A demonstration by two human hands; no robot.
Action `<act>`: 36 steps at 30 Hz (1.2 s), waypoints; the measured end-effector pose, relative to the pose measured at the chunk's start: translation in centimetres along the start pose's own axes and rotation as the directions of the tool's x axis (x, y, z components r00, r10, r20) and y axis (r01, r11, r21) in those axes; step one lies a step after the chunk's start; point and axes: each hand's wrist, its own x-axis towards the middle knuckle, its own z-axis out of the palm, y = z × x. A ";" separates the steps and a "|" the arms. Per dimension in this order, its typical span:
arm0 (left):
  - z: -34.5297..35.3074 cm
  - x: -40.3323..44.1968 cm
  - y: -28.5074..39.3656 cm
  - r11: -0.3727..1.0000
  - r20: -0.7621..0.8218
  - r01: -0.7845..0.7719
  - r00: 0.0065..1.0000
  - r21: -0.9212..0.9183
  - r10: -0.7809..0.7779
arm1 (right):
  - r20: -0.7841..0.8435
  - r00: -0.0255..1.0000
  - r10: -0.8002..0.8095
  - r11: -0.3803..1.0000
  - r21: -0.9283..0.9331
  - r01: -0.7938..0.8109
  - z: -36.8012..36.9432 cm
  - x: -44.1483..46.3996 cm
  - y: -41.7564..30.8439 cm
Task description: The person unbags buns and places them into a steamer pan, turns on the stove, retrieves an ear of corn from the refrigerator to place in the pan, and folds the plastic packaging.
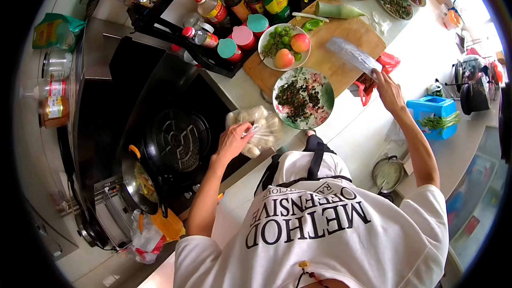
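Note:
My right hand is wrapped round the handle of a cleaver. Its broad, wet-looking blade lies over the right part of a wooden cutting board. On the left, my left hand pinches a clear plastic bag of pale round lumps, perhaps mushrooms, at the counter edge beside the stove. Between my hands sits a patterned plate with chopped dark greens and pinkish bits. Behind it, a white bowl holds green fruit and several reddish round fruits.
A black rack of sauce bottles and lidded jars stands at the back. On the stove are a black pan and a wok with food. A green vegetable lies on the board's far end. To the right is a blue container.

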 end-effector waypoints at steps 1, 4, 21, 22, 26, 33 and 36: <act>0.1 0.0 -0.4 0.999 0.022 0.023 1.000 -0.040 -0.022 | -0.053 0.999 0.003 0.990 0.140 0.005 -0.5 -1.6 -1.0; 0.1 0.0 -0.9 0.939 -0.072 0.037 0.995 -0.342 -0.066 | -0.015 0.997 0.079 0.839 0.541 -0.059 -1.2 -5.5 -4.8; -2.3 -1.8 -0.9 0.919 -0.197 -0.311 0.943 -0.241 0.268 | 0.402 0.912 -0.080 0.290 0.885 -0.364 1.4 -16.5 -31.1; -2.4 -2.0 -0.7 0.909 -0.207 -0.303 0.946 -0.288 0.250 | 0.409 0.910 -0.074 0.266 0.887 -0.377 1.6 -16.8 -31.7; -2.1 -3.1 0.1 0.873 -0.127 -0.226 0.974 -0.433 0.189 | 0.406 0.913 -0.034 0.191 0.899 -0.393 2.8 -17.3 -33.7; -0.8 -5.2 1.6 0.867 -0.206 -0.261 0.960 -0.425 0.188 | 0.281 0.957 0.077 0.176 0.940 -0.291 5.1 -12.8 -38.2; -2.4 -5.5 1.5 0.843 -0.246 -0.179 0.968 -0.508 0.057 | 0.277 0.960 0.049 0.121 0.952 -0.281 5.3 -10.7 -38.8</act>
